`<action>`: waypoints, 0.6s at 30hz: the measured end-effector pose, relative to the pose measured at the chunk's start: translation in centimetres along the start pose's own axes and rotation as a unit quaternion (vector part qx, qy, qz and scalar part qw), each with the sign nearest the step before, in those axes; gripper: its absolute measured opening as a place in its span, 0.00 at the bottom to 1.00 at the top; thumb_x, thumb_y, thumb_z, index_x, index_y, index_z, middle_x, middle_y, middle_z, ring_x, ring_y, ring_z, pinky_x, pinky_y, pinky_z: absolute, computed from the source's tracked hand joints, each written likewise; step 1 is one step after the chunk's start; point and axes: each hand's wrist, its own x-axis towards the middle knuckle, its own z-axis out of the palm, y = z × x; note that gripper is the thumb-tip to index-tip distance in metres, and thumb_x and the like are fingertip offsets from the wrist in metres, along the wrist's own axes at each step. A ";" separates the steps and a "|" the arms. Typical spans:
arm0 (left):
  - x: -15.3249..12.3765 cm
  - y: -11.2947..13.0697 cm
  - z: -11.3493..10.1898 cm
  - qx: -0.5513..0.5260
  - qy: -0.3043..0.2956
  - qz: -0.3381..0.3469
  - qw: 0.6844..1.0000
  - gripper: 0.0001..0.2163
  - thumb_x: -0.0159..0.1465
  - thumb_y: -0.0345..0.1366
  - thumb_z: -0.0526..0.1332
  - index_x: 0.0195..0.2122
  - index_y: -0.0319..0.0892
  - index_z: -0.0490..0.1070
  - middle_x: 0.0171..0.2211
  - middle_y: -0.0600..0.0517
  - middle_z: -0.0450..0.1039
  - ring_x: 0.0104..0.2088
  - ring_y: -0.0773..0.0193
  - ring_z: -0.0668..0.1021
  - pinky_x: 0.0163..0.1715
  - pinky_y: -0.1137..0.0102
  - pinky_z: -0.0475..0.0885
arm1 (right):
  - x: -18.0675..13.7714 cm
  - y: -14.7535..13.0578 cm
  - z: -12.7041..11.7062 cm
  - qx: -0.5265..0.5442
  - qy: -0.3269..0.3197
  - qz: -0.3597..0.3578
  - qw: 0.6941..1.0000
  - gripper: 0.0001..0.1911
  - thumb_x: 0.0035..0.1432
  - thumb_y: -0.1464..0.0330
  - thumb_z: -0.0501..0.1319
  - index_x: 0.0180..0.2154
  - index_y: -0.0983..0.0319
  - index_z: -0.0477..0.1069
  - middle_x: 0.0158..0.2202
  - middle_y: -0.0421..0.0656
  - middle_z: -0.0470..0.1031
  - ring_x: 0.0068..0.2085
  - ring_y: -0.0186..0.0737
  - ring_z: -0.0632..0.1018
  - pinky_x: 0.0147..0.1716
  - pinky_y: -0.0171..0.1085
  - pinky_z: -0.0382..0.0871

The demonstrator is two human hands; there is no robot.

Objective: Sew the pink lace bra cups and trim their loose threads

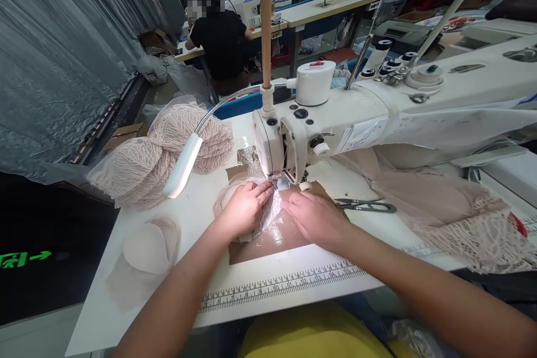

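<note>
Pale lace point(272, 213) is lying beneath the machine point(272, 137)
Left hand point(246, 207) is resting on it; right hand point(314, 217) is touching its edge; either grip, cannot tell.

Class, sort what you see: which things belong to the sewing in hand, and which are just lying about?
Belonging:
- lace piece under the left hand, right hand by its edge
- sewing machine
- brown sheet beneath
- probably lace cups and scissors

Lying about, seemingly:
- cardboard box
- plastic bag
</note>
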 end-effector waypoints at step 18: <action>-0.4 -0.7 0.4 -0.057 0.063 0.041 0.995 0.15 0.66 0.31 0.52 0.53 0.43 0.68 0.53 0.45 0.70 0.46 0.57 0.72 0.44 0.59 0.69 | 1.1 0.7 0.9 -0.021 0.062 0.010 0.998 0.17 0.57 0.77 0.52 0.44 0.63 0.73 0.31 0.43 0.71 0.29 0.36 0.65 0.27 0.36 0.52</action>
